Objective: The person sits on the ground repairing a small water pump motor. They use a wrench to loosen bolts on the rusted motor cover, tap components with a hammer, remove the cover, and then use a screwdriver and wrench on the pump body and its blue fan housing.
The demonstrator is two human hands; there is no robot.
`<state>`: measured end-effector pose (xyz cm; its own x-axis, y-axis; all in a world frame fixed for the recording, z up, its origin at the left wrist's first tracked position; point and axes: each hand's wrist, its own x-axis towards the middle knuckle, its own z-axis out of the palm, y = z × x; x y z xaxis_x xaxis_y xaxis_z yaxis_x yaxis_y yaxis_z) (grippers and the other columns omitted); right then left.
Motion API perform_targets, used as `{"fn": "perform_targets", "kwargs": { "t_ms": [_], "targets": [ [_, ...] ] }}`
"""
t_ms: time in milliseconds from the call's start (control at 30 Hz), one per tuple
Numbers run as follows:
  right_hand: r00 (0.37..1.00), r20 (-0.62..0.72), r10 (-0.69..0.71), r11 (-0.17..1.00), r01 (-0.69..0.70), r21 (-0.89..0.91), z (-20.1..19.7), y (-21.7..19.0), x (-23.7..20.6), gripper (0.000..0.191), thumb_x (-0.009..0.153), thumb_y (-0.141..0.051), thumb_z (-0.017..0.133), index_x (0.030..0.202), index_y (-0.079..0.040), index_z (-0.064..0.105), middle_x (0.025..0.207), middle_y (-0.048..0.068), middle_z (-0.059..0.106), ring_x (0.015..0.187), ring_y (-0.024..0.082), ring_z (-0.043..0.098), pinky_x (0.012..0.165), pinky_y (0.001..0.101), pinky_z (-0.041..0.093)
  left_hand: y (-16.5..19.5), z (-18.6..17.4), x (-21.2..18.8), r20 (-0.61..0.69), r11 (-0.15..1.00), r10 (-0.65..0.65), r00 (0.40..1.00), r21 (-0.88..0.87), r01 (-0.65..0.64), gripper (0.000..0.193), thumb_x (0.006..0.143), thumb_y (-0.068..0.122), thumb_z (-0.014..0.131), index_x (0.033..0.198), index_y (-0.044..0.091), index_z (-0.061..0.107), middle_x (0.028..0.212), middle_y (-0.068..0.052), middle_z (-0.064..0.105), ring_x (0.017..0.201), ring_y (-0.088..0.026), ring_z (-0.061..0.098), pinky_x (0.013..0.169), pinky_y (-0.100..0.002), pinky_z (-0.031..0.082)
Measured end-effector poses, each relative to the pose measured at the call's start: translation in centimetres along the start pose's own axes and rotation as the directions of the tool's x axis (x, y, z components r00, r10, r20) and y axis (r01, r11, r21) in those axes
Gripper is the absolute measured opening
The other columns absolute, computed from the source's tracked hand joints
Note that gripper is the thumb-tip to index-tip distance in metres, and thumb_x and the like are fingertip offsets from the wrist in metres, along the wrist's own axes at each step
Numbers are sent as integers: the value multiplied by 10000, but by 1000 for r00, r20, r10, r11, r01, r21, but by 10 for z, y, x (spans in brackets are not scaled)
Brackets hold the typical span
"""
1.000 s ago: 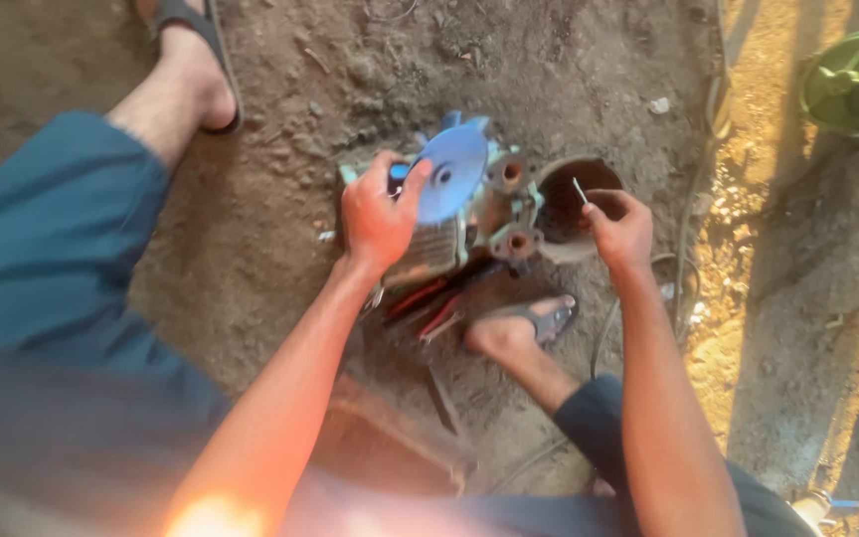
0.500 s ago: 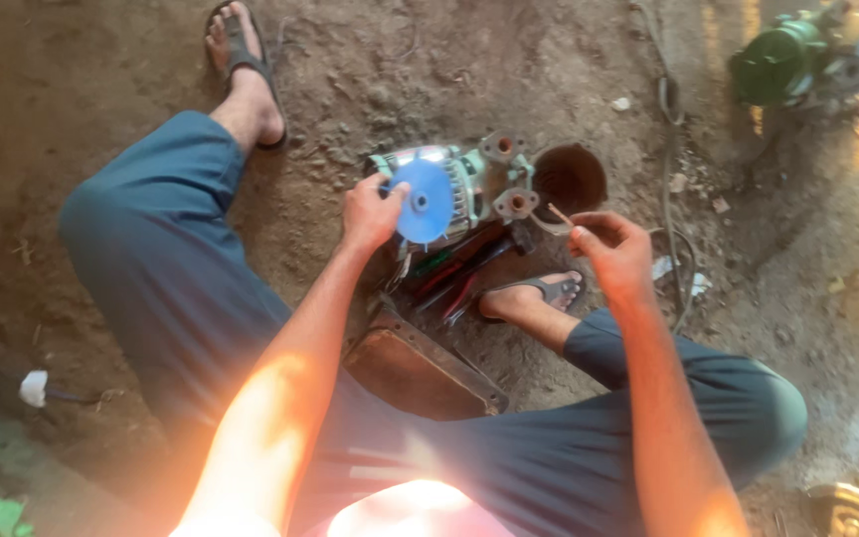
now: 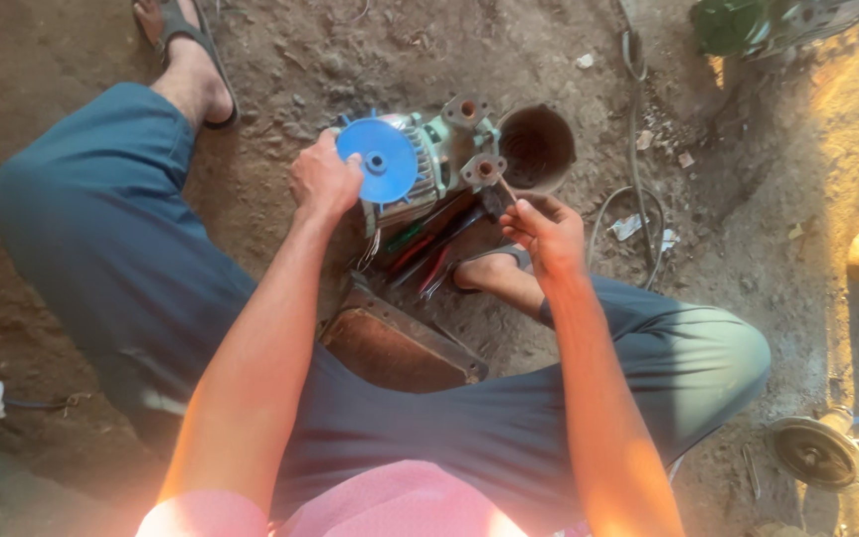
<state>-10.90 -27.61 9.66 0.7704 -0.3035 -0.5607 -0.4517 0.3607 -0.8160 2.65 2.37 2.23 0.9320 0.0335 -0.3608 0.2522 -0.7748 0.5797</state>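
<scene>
A small electric motor (image 3: pixel 428 159) with a round blue fan (image 3: pixel 378 159) on its end lies on the dirt floor between my feet. My left hand (image 3: pixel 322 179) grips the motor body right beside the blue fan. My right hand (image 3: pixel 544 231) pinches a thin metal rod (image 3: pixel 504 187), its tip close to a flange hole (image 3: pixel 484 169) on the motor. A dark round cover (image 3: pixel 537 147) lies just behind the motor.
Pliers and screwdrivers with red and green handles (image 3: pixel 428 249) lie under the motor. A rusty metal box (image 3: pixel 400 343) sits between my legs. A cable (image 3: pixel 638 199) runs along the ground at right. A green motor (image 3: pixel 738 25) and other machine parts (image 3: pixel 817 452) lie around.
The view has drawn back and shifted, showing more of my legs. My left hand has slid from the fan's face to the motor body at its left. The right hand stays near the flange.
</scene>
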Motion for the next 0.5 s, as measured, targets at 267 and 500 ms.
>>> {"fn": "perform_targets", "kwargs": {
  "t_ms": [267,500],
  "targets": [
    [999,-39,-6,995,9,96,1,2,0,210,942,-76,709,1130,16,689,954,124,737,842,228,729,771,351,606,10,-8,-8,31,999,-36,999,-20,37,519,871,270,730,1372,220,607,1128,-204,725,1083,-420,679,933,-511,521],
    [998,-65,10,984,2,178,-11,8,-5,195,936,-82,716,1106,9,686,948,121,735,842,232,726,779,361,598,6,-4,-9,-72,965,-19,997,-261,-1,472,822,193,740,1292,213,697,1143,-163,751,1095,-359,703,971,-440,524]
  ]
}}
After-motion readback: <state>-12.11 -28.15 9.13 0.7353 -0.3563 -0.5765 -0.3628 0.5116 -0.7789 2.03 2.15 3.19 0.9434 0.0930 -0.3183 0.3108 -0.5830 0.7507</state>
